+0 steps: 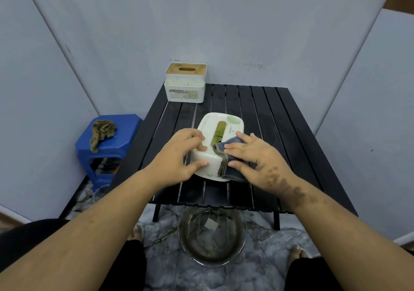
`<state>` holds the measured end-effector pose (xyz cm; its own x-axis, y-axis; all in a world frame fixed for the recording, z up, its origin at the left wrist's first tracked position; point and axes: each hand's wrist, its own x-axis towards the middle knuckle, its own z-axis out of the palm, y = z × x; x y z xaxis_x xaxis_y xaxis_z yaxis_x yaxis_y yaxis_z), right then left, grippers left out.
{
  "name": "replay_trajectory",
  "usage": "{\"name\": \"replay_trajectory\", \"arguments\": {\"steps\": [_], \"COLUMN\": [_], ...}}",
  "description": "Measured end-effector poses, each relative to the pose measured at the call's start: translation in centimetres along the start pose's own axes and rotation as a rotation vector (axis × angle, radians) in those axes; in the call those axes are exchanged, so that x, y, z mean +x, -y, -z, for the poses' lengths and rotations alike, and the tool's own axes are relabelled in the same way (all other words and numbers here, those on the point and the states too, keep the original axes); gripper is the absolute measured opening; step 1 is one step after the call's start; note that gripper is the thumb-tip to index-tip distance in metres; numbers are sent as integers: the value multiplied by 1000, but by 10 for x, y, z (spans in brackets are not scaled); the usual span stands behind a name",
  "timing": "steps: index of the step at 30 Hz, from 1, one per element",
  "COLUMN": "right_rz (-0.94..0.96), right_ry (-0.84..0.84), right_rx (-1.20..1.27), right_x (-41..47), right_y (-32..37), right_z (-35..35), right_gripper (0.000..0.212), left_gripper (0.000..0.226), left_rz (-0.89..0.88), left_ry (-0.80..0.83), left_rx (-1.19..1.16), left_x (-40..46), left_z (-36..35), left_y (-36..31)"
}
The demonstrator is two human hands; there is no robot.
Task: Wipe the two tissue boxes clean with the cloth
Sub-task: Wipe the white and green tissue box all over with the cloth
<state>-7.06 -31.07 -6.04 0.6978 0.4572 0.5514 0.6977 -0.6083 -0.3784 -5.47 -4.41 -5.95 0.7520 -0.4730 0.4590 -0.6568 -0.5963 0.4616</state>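
A white oblong tissue box (220, 122) with a green-tinted slot lies on the black slatted table (280, 120), near its front. My left hand (179, 154) grips the box's near left corner. My right hand (253, 158) presses a folded grey cloth (226, 156) against the box's near right side and top. A second tissue box (185, 83), white with dark specks and a wooden lid, stands at the table's far left corner, apart from both hands.
A blue plastic stool (116, 138) left of the table carries a crumpled brown rag (102, 133). A glass bowl of murky water (211, 237) sits on the floor by the table's front edge, between my feet. Grey wall panels enclose the space.
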Motion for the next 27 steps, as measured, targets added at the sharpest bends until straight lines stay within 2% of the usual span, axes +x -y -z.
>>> {"name": "replay_trajectory", "arguments": {"steps": [4,7,9,12,15,17,19,23,27], "right_rz": [-162,-264,-248,-216,-177,-138,-113,-45,-27], "right_ry": [58,43,9,-145,-267,-282,-232,-157,-69], "right_rx": [125,70,7,-43,-4,18,47,91,53], "right_x": [7,10,8,2,3,9,16,22,18], "right_y": [-25,-35,-32,-20,-11,-3,10,23,12], "right_z": [16,23,17,-4,-13,-11,-10,-16,-16], "right_gripper": [40,37,30,24,19,16,13,14,37], "left_gripper": [28,31,31,30,29,26,32,54,61], "left_rz": [13,78,135,178,183,163,205,433,537], "left_ry": [37,99,133,140,141,145,96,-176,-275], "left_rx": [1,-56,-108,-129,-163,-176,-191,-185,-329], "left_x": [3,8,9,11,10,6,1,-8,-8], "left_z": [5,16,21,21,21,22,15,-12,-18], "left_y": [8,18,23,25,22,16,6,-14,-20]}}
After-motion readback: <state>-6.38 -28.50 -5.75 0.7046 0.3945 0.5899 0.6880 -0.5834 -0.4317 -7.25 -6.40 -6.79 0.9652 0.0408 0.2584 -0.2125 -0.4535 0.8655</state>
